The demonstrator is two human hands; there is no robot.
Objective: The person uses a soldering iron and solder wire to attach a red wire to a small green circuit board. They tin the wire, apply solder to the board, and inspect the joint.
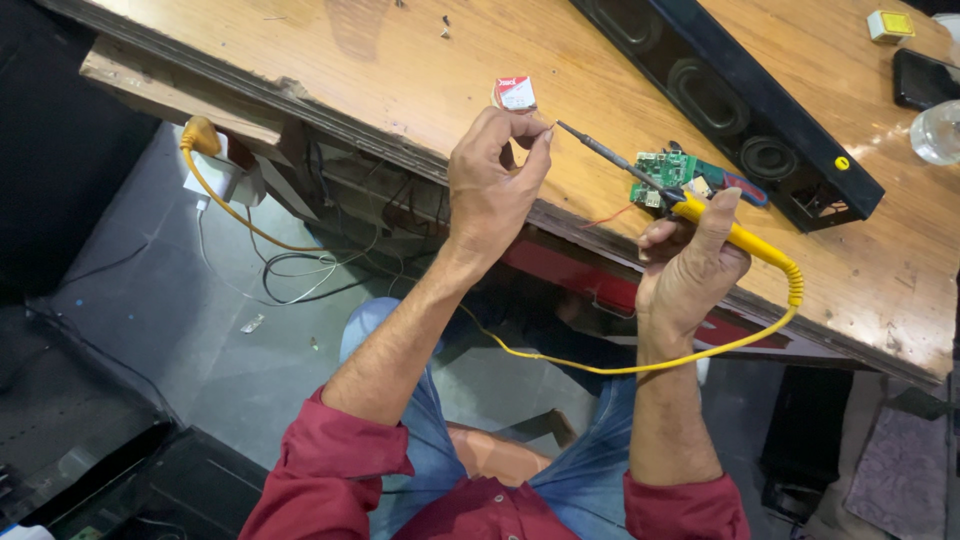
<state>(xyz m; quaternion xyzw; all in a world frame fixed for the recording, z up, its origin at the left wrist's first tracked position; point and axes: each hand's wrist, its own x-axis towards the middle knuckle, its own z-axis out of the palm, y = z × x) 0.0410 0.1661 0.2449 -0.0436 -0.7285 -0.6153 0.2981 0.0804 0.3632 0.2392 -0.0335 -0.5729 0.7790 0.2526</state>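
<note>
My right hand (688, 268) grips a soldering iron (722, 228) with a yellow handle; its dark metal tip points left, close to my left fingertips. My left hand (492, 185) is raised over the wooden table's edge (400, 80) with thumb and forefinger pinched together, seemingly on something thin beside the iron's tip; what it pinches is too small to make out. A green circuit board (668, 172) with a thin red wire lies on the table just behind my right hand.
A long black speaker bar (740, 100) lies diagonally across the table. A small red-and-white box (516, 93) sits near my left hand. The iron's yellow cord (600, 366) loops down to a yellow plug (200, 135) at a white socket. Glass jar (938, 132) at far right.
</note>
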